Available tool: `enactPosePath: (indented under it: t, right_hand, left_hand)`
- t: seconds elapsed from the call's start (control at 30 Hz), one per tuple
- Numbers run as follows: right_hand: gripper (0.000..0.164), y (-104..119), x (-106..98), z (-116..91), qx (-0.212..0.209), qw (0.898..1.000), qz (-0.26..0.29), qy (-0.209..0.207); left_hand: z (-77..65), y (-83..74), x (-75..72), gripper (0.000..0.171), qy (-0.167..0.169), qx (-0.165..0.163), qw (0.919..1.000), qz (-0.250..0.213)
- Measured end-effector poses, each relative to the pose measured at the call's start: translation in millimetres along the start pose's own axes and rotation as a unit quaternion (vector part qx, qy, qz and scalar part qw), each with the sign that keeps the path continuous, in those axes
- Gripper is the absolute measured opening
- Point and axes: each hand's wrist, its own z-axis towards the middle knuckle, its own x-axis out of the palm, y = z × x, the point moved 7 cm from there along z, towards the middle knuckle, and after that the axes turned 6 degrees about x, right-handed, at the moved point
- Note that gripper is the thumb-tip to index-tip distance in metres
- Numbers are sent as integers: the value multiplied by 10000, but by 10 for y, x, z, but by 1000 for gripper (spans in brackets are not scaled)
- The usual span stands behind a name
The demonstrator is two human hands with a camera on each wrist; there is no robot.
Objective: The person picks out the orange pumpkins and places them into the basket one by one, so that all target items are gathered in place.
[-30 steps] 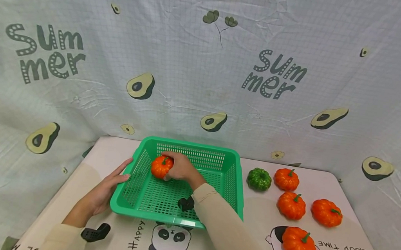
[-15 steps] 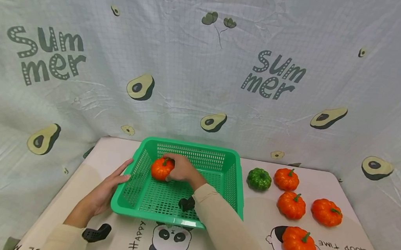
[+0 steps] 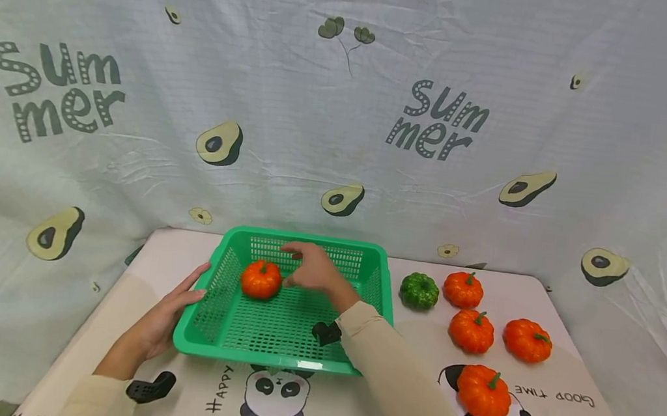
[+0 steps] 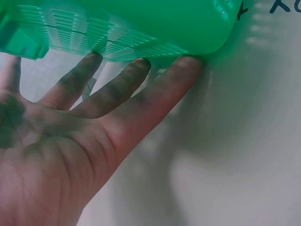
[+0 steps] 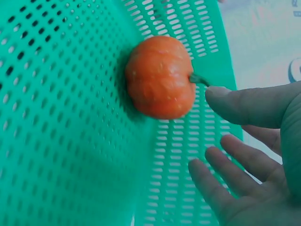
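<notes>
A small orange pumpkin point(image 3: 260, 279) with a green stem sits in the back left part of a green plastic basket point(image 3: 274, 361). My right hand point(image 3: 315, 270) hovers over the basket just right of the pumpkin, fingers spread and holding nothing. In the right wrist view the pumpkin point(image 5: 161, 77) lies apart from the thumb and fingers point(image 5: 237, 172). My left hand point(image 3: 161, 322) rests against the basket's left side with straight fingers. The left wrist view shows its fingertips point(image 4: 188, 63) touching the outer wall of the basket point(image 4: 141, 28).
To the right of the basket stand a green pumpkin point(image 3: 419, 291) and several orange pumpkins, one point(image 3: 483, 393) nearest the front on a printed panda. A patterned cloth point(image 3: 295, 100) hangs behind the table point(image 3: 365, 406). Each wrist wears a black device point(image 3: 151, 387).
My right hand has let go of the orange pumpkin and moved up and right from it. The pumpkin stays in the basket. My left hand keeps its place at the basket's side.
</notes>
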Motion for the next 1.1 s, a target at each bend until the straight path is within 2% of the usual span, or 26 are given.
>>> enactPosePath:
  t: [0.6, 0.93, 1.1]
  right_hand:
    - [59, 17, -461, -450, -178, 9959, 787, 414]
    - [54, -174, -778, -783, -170, 9932, 1006, 556]
    - [51, -306, -898, -953, -88, 9935, 949, 619]
  left_hand:
    - [-29, -6, -38, 70, -14, 10, 9998, 190]
    - [-22, -8, -15, 70, 13, -69, 9998, 201]
    - [-10, 9, 45, 70, -10, -112, 9998, 191]
